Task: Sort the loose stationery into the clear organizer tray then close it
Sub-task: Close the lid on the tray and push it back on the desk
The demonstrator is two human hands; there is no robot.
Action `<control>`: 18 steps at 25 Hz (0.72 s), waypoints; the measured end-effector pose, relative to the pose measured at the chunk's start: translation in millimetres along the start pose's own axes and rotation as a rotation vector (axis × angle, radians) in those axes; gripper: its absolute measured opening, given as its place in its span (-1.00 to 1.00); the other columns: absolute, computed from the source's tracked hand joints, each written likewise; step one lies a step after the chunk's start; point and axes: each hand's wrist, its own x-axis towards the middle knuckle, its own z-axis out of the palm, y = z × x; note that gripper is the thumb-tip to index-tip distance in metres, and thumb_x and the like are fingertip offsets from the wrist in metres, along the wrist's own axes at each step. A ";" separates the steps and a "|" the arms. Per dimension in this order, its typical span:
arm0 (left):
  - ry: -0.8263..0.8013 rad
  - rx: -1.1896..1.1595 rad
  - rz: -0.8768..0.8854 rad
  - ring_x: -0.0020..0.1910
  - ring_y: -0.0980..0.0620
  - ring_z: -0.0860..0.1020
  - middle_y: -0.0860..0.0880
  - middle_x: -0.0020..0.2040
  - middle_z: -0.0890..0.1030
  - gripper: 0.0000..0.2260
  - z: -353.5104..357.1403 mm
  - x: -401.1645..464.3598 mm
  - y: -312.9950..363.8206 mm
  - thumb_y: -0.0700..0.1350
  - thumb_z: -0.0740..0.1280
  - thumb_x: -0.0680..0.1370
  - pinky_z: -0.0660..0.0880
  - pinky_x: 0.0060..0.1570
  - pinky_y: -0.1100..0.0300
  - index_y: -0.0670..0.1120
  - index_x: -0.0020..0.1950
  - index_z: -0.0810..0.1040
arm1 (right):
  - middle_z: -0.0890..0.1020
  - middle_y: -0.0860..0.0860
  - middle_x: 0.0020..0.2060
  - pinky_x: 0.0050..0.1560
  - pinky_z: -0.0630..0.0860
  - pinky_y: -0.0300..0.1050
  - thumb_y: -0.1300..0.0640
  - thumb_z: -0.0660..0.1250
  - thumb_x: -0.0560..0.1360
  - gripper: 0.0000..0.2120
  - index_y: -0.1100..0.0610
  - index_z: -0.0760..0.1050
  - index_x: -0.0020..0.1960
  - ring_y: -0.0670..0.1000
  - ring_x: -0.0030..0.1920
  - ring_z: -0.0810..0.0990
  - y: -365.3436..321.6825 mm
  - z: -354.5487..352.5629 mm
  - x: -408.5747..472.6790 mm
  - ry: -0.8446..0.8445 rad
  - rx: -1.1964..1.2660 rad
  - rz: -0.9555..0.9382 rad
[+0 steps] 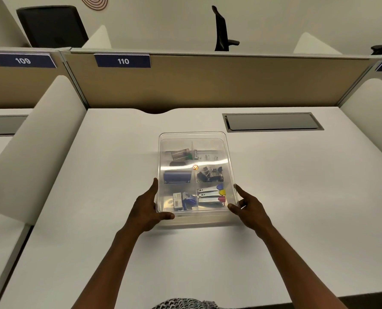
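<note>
Head view shows you at a white desk [96, 219], with the clear organizer tray [226, 152] lying on it near the middle, straight in front of you. Your left hand [145, 208] holds the tray at its near left corner: the thumb lies over the front edge and the fingers go up along the left side. Your right hand [250, 205] holds the near right corner in the same way, with the thumb on the front edge and the fingers around the side wall. So both hands are closed on the tray, not wide and not free. A transparent lid seems to lie already over the compartments, because the contents look a little hazy and light reflects on the top, but I cannot tell if it is pressed down fully on every side. Inside, the stationery appears sorted: black binder clips [210, 174] in the middle right compartment, a blue stapler [177, 176] in the middle left one, small boxes [184, 200] in the near left one, and metal pieces with coloured ends [212, 194] in the near right one. The far compartments hold some small items that are too blurred to name. I see no loose stationery on the desk around the tray. In my judgement the sorting is finished and the closing is done or almost done. What is left for you is probably only to check that the lid sits well and then to let go.
</note>
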 end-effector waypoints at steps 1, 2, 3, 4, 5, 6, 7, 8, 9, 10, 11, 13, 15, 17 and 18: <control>-0.006 0.009 -0.006 0.23 -0.18 0.52 -0.09 0.43 0.44 0.13 -0.5 0.6 0.2 0.10 0.62 0.26 0.53 0.11 0.09 0.10 0.60 -0.08 | 0.53 0.04 -0.20 -0.08 0.45 -0.12 0.02 0.46 0.52 -0.29 -0.10 0.22 0.57 0.01 -0.17 0.51 -0.4 -0.4 -0.2 -0.001 -0.002 0.001; -0.012 0.018 -0.013 0.21 -0.17 0.53 -0.10 0.42 0.45 0.14 -0.9 1.3 0.3 0.11 0.62 0.26 0.53 0.07 0.12 0.10 0.60 -0.08 | 0.53 0.04 -0.20 -0.06 0.45 -0.12 0.02 0.46 0.51 -0.29 -0.10 0.23 0.57 0.02 -0.16 0.51 -0.9 -0.7 -0.3 -0.003 -0.004 0.003; -0.017 0.026 -0.021 0.18 -0.14 0.53 -0.10 0.42 0.45 0.14 -1.6 1.7 0.5 0.13 0.62 0.26 0.53 0.02 0.15 0.10 0.60 -0.08 | 0.53 0.04 -0.21 -0.06 0.45 -0.12 0.02 0.46 0.51 -0.29 -0.09 0.23 0.57 0.01 -0.17 0.51 -1.4 -1.1 -0.4 -0.006 -0.006 0.005; -0.021 0.032 -0.031 0.14 -0.11 0.53 -0.09 0.42 0.46 0.14 -2.1 1.8 0.8 0.14 0.62 0.25 0.50 -0.03 0.22 0.11 0.60 -0.08 | 0.53 0.04 -0.21 -0.06 0.44 -0.12 0.02 0.46 0.51 -0.29 -0.09 0.23 0.57 0.01 -0.17 0.50 -1.9 -1.4 -0.6 -0.009 -0.010 0.005; -0.024 0.037 -0.039 0.11 -0.08 0.53 -0.09 0.41 0.46 0.15 -2.4 2.1 1.2 0.15 0.62 0.24 0.46 -0.07 0.26 0.11 0.60 -0.08 | 0.52 0.04 -0.21 -0.07 0.44 -0.12 0.01 0.46 0.52 -0.29 -0.09 0.22 0.57 0.00 -0.19 0.49 -2.4 -1.7 -1.0 -0.010 -0.015 0.005; -0.027 0.043 -0.044 0.08 -0.06 0.52 -0.09 0.40 0.47 0.15 -2.7 2.3 1.1 0.16 0.62 0.24 0.43 -0.10 0.28 0.12 0.60 -0.08 | 0.52 0.04 -0.21 -0.07 0.44 -0.12 0.01 0.46 0.52 -0.29 -0.09 0.22 0.57 0.00 -0.18 0.49 -2.9 -1.8 -1.4 -0.011 -0.020 0.007; -0.031 0.048 -0.045 0.05 -0.04 0.52 -0.10 0.39 0.48 0.15 -2.9 2.6 1.0 0.16 0.62 0.24 0.42 -0.12 0.29 0.12 0.60 -0.09 | 0.52 0.05 -0.19 -0.06 0.44 -0.11 0.01 0.46 0.52 -0.29 -0.08 0.21 0.58 0.01 -0.17 0.49 -3.6 -2.1 -1.6 -0.013 -0.022 0.011; -0.035 0.053 -0.043 0.01 -0.02 0.51 -0.10 0.37 0.49 0.16 -3.0 2.9 0.8 0.17 0.62 0.23 0.41 -0.14 0.30 0.12 0.60 -0.09 | 0.53 0.07 -0.17 -0.05 0.44 -0.11 0.01 0.45 0.52 -0.29 -0.08 0.21 0.58 0.03 -0.14 0.51 -4.4 -2.2 -1.8 -0.015 -0.026 0.014; -0.039 0.058 -0.042 0.00 -0.02 0.51 -0.11 0.36 0.50 0.16 -3.3 3.5 0.5 0.18 0.62 0.23 0.43 -0.13 0.28 0.12 0.60 -0.09 | 0.53 0.08 -0.16 -0.05 0.44 -0.11 0.00 0.45 0.52 -0.29 -0.08 0.20 0.58 0.04 -0.12 0.52 -5.5 -2.4 -1.9 -0.018 -0.034 0.014; -0.042 0.065 -0.044 0.03 -0.06 0.53 -0.12 0.35 0.50 0.16 -3.3 4.0 0.6 0.18 0.62 0.23 0.47 -0.09 0.24 0.12 0.60 -0.09 | 0.54 0.08 -0.16 -0.06 0.44 -0.11 0.00 0.45 0.52 -0.29 -0.07 0.21 0.58 0.05 -0.11 0.53 -6.8 -2.4 -1.7 -0.022 -0.048 0.015; -0.043 0.074 -0.048 0.09 -0.11 0.54 -0.13 0.34 0.51 0.16 -3.3 4.7 0.6 0.18 0.62 0.23 0.51 -0.02 0.18 0.11 0.60 -0.09 | 0.55 0.08 -0.16 -0.08 0.43 -0.12 0.01 0.45 0.52 -0.29 -0.06 0.21 0.58 0.04 -0.11 0.53 -8.1 -2.6 -1.2 -0.023 -0.064 0.017; -0.046 0.088 -0.057 0.19 -0.18 0.53 -0.15 0.33 0.51 0.16 -2.9 5.9 0.9 0.18 0.62 0.23 0.51 0.08 0.09 0.09 0.60 -0.09 | 0.55 0.06 -0.18 -0.12 0.41 -0.14 0.01 0.46 0.51 -0.30 -0.05 0.23 0.57 0.03 -0.13 0.53 -9.8 -3.3 0.2 -0.021 -0.092 0.025; -0.055 0.094 -0.060 0.23 -0.20 0.52 -0.15 0.33 0.51 0.16 -3.0 6.7 1.4 0.18 0.61 0.24 0.51 0.14 0.04 0.08 0.61 -0.08 | 0.55 0.05 -0.19 -0.12 0.40 -0.15 0.00 0.47 0.51 -0.29 -0.03 0.25 0.57 0.02 -0.12 0.53 -9.7 -3.9 2.1 -0.024 -0.103 0.034; -0.068 0.092 -0.054 0.26 -0.20 0.51 -0.15 0.38 0.48 0.16 -3.4 7.5 1.5 0.17 0.61 0.25 0.50 0.18 0.02 0.06 0.61 -0.09 | 0.56 0.03 -0.16 -0.08 0.41 -0.16 -0.01 0.47 0.50 -0.28 -0.01 0.24 0.57 0.01 -0.09 0.53 -10.1 -4.3 4.1 -0.027 -0.130 0.046; -0.077 0.080 -0.053 0.29 -0.19 0.49 -0.14 0.42 0.45 0.15 -3.7 7.9 1.7 0.16 0.61 0.26 0.49 0.21 0.01 0.06 0.61 -0.09 | 0.57 0.03 -0.14 -0.04 0.44 -0.15 -0.01 0.47 0.50 -0.27 0.00 0.23 0.58 0.02 -0.06 0.54 -11.0 -4.4 4.6 -0.026 -0.163 0.046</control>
